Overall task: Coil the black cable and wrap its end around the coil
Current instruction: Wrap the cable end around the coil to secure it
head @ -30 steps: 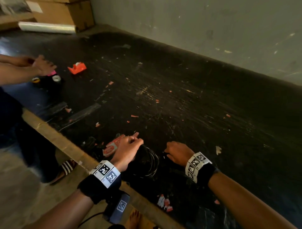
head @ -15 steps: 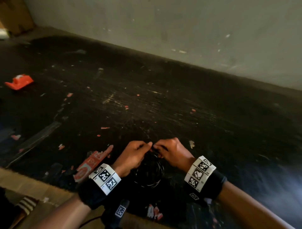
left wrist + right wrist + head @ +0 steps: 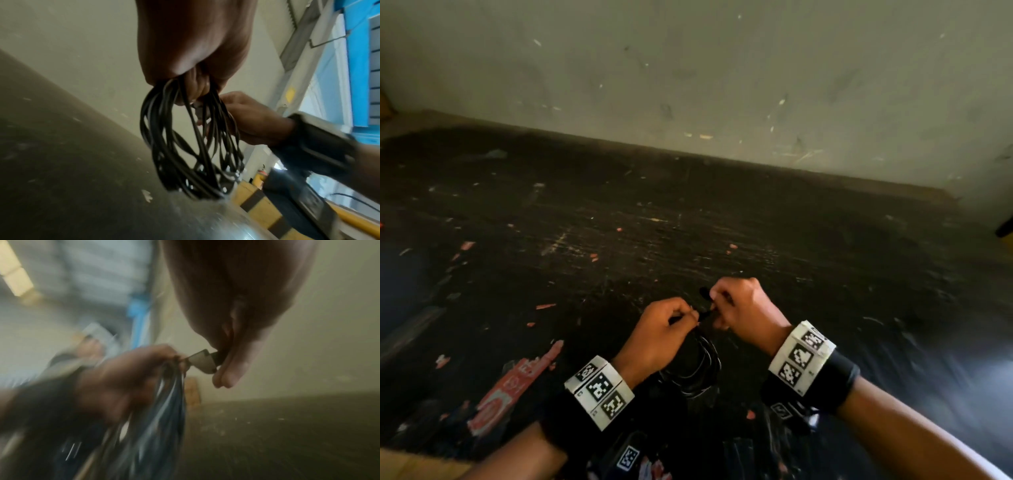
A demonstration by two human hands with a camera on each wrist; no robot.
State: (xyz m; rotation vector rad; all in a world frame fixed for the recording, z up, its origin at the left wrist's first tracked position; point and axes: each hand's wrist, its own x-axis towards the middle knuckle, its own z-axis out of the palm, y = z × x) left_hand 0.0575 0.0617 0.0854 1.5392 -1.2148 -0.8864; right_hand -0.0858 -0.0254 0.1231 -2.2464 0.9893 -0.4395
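Note:
The black cable (image 3: 702, 370) is gathered into a coil of several loops that hangs below my left hand (image 3: 661, 334). In the left wrist view the coil (image 3: 185, 142) dangles from my curled fingers. My right hand (image 3: 743, 305) sits just right of the left one, almost touching it, and pinches the cable's end. The right wrist view shows that end as a plug (image 3: 202, 361) with a metal tip, held between thumb and fingers right beside the top of the coil (image 3: 164, 410).
The dark, scratched tabletop (image 3: 619, 240) is strewn with small red scraps. A red printed wrapper (image 3: 506, 394) lies at the near left. A pale wall (image 3: 688, 68) closes the far side. The table's wooden front edge (image 3: 407, 466) shows at bottom left.
My right hand has come over from the right to meet the left at the coil's top, then both rose slightly. The view swung right, so the orange tape dispenser and the other person left the picture.

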